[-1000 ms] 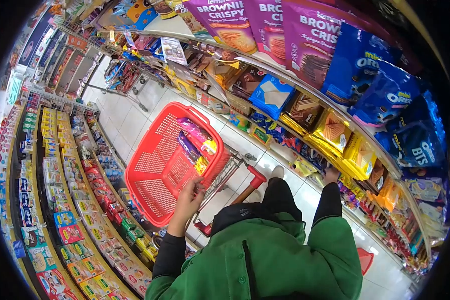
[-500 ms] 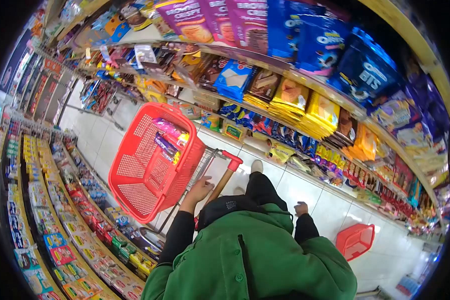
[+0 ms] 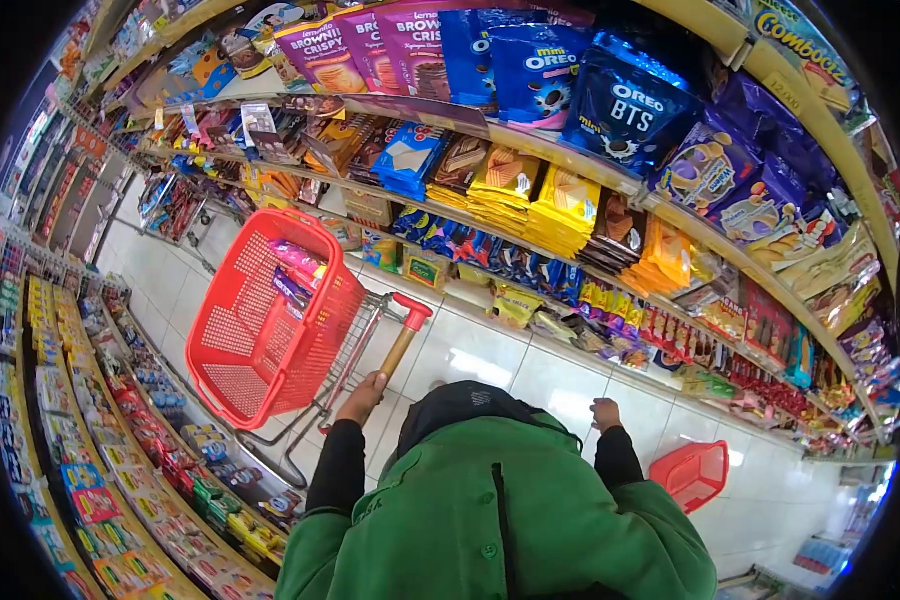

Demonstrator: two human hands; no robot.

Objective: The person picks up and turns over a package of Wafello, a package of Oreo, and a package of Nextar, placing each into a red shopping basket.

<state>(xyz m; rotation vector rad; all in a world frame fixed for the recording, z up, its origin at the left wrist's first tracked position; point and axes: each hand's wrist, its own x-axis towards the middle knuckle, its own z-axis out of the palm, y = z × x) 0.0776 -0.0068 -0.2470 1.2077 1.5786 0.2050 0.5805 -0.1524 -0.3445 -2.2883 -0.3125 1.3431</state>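
Note:
My left hand (image 3: 362, 398) is wrapped round the near end of the tan handle of a shopping cart (image 3: 402, 345). On that cart rides a red plastic basket (image 3: 255, 385) with perforated walls. Inside it lie a few snack packs, among them a pink pack (image 3: 298, 262) and a dark purple pack (image 3: 290, 290). My right hand (image 3: 605, 414) hangs at my right side with its fingers curled in, and nothing shows in it. It is apart from the shelves.
Along the right runs a curved snack shelf with blue Oreo bags (image 3: 625, 110), purple Brownies Crispy bags (image 3: 417, 50) and yellow wafer packs (image 3: 562, 208). More goods line the left shelf (image 3: 100, 455). Another red basket (image 3: 692, 475) sits on the white tiled floor (image 3: 460, 350).
My left hand has gone from hovering beside the cart handle to gripping it. The view has shifted, and my legs have dropped out of sight under the green jacket.

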